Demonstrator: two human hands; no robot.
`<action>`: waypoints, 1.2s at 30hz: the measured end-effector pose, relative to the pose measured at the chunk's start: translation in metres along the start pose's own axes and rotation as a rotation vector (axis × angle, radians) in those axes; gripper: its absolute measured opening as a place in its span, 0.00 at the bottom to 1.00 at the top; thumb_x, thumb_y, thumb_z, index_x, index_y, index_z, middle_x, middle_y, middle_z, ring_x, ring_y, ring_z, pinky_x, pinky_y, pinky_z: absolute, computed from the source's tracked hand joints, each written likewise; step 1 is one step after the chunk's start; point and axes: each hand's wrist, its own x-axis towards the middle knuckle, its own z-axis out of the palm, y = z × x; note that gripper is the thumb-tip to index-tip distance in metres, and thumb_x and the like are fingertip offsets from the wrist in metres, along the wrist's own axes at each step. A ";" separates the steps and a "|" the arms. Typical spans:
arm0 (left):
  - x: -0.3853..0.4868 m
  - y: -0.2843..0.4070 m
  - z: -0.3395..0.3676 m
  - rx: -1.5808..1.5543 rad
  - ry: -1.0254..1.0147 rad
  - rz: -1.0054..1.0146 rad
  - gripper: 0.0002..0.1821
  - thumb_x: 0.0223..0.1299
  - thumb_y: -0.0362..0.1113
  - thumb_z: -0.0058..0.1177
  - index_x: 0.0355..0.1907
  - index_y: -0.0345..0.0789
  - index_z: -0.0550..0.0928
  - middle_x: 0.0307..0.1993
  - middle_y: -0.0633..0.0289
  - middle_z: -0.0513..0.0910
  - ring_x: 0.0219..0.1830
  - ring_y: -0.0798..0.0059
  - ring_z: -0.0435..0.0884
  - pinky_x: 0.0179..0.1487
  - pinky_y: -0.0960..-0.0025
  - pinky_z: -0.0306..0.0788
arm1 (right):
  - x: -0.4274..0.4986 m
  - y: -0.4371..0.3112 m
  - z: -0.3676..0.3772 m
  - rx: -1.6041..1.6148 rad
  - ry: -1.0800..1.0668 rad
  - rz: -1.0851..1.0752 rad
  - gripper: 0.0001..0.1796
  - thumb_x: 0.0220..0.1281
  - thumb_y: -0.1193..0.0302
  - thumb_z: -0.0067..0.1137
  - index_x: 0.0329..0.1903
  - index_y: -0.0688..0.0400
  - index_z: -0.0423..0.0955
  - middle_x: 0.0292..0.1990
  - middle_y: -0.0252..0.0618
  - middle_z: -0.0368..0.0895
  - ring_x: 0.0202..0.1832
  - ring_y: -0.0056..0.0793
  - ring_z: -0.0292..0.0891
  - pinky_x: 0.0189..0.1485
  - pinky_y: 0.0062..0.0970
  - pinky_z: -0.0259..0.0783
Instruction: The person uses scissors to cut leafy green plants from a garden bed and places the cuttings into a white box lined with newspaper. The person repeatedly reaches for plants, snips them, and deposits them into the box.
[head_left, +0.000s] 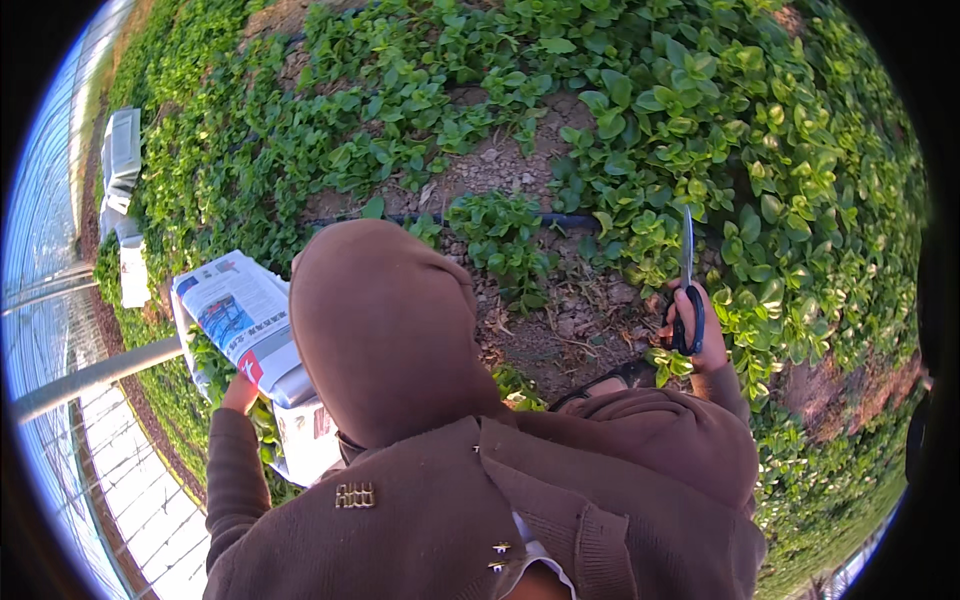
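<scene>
My right hand (701, 322) holds scissors (688, 262) by their dark handles at the right, the blades pointing away from me over the leafy green plants (652, 232). A small leafy sprig (670, 365) shows just below this hand. At the left, my left hand (240, 393) is at the near edge of a container lined with newspaper (251, 322), beside cut green leaves (212, 367) lying in it. The fingers of my left hand are mostly hidden by the paper and leaves, so what they grip does not show.
A dark irrigation hose (559, 220) crosses the bare soil (502, 169) ahead. Light-coloured containers (123, 150) stand at the far left, near a metal pole (97, 379) and the transparent greenhouse wall (45, 225). My bent knee (382, 322) blocks part of the ground.
</scene>
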 end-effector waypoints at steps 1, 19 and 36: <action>-0.030 0.015 -0.016 -0.075 0.080 -0.334 0.37 0.53 0.58 0.55 0.61 0.35 0.71 0.58 0.54 0.75 0.59 0.65 0.73 0.56 0.64 0.70 | 0.000 0.001 -0.008 0.028 -0.026 0.012 0.17 0.70 0.59 0.47 0.51 0.57 0.66 0.24 0.30 0.68 0.22 0.18 0.68 0.30 0.23 0.75; 0.034 0.663 0.233 1.173 0.208 2.064 0.17 0.52 0.32 0.53 0.47 0.38 0.78 0.53 0.62 0.75 0.59 0.69 0.70 0.60 0.66 0.65 | 0.029 -0.006 -0.018 0.198 -0.013 0.182 0.27 0.65 0.47 0.48 0.53 0.56 0.68 0.27 0.33 0.72 0.25 0.26 0.76 0.30 0.24 0.75; 0.082 0.685 0.283 1.335 0.713 1.755 0.05 0.48 0.34 0.51 0.31 0.42 0.77 0.29 0.69 0.74 0.41 0.72 0.72 0.47 0.69 0.62 | 0.135 -0.005 0.000 0.843 -0.487 0.350 0.28 0.62 0.43 0.49 0.45 0.56 0.69 0.25 0.34 0.76 0.24 0.30 0.74 0.29 0.31 0.76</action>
